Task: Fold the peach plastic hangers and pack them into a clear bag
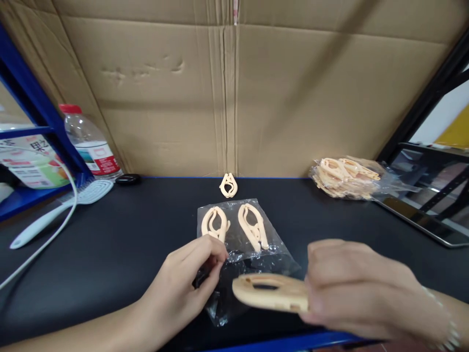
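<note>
My left hand (183, 278) pinches the near edge of a clear plastic bag (234, 234) lying on the black table. Inside the bag, or on it, are two cream plastic clips, one at the left (215, 221) just beyond my left fingertips and one at the right (253, 227). At the lower right my right hand (362, 288) grips a third cream clip (271, 292) by its end, its rounded part pointing left above the bag's near part. A small cream clip (229, 186) lies by itself behind the bag.
Packed cream clips (346, 178) in clear plastic lie at the back right beside a dark tablet-like object (421, 220). At the left are a white hairbrush (62, 210), a white cable (75, 195), a bottle (91, 146) and a small black object (128, 179). Cardboard (164, 98) stands behind.
</note>
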{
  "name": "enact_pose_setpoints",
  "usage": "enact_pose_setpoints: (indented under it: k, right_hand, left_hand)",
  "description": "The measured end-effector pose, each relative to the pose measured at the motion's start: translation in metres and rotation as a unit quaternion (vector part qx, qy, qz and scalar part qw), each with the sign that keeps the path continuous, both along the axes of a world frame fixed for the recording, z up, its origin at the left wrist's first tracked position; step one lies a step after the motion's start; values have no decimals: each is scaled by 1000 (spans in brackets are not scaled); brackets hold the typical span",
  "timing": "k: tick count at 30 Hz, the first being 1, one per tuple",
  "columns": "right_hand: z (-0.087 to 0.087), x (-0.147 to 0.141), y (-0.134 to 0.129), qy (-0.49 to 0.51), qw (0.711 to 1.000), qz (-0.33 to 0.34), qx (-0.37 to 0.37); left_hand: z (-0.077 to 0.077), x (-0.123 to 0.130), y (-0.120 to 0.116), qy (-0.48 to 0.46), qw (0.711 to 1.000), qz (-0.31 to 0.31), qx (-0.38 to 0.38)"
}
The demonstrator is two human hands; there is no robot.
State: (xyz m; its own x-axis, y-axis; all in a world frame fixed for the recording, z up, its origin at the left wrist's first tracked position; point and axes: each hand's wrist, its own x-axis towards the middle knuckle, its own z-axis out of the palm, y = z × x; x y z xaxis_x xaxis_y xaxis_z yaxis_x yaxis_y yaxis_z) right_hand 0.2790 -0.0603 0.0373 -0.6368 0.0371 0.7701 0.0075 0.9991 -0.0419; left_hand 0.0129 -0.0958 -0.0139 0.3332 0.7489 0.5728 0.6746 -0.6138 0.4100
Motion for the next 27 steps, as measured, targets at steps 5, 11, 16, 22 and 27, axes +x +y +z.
enact_pose_setpoints:
  k: [5,11,16,22,27]
  right_hand:
    - [-11,-10,-7,-41,995,-79,48]
    - [-30,-27,12,-153,958,-106,217]
    - [-39,-36,19,-211,937,-201,191]
    - [-40,-38,32,-177,939,-234,179]
    - [-37,-36,34,-132,967,-212,44]
  left_hand:
    - [4,1,-2,-32,999,12,18]
    - [1,1,-1,-32,999,-2,21]
    - [1,2,1,-8,1000,-16,9]
    - [4,2,4,5,999,-33,16]
    - [4,-1,3,37,999,-32,15]
